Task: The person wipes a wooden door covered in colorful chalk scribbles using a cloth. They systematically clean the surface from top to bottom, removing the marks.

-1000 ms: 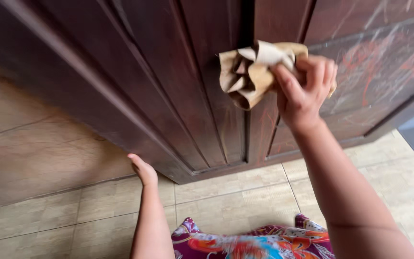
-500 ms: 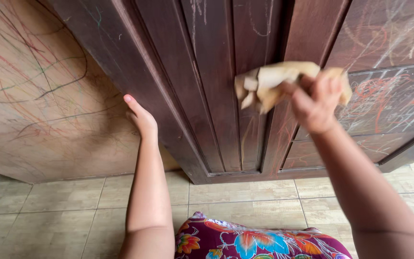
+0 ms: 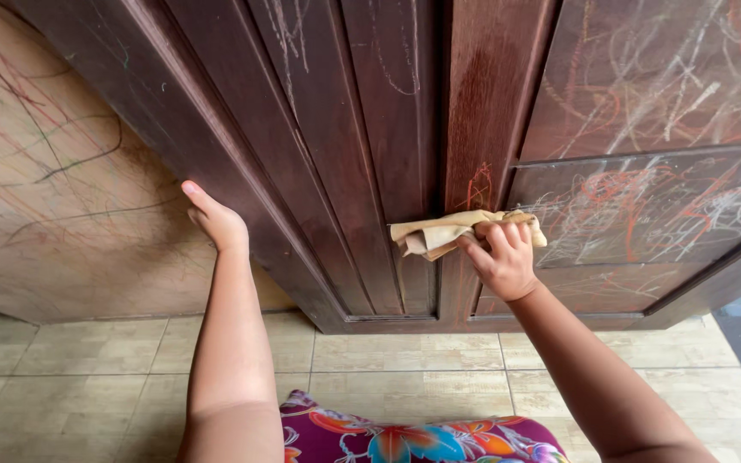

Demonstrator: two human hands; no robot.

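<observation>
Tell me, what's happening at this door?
A person is working low on a dark wooden door that is covered in crayon-like scribbles. The right hand grips a crumpled tan cloth and presses it against the wood near the red marks. The left hand rests flat on the door frame beside the scribbled wall. Below lie a tiled floor and the person's flowered garment.

Door (image 3: pixel 370 129) top cut off.
</observation>
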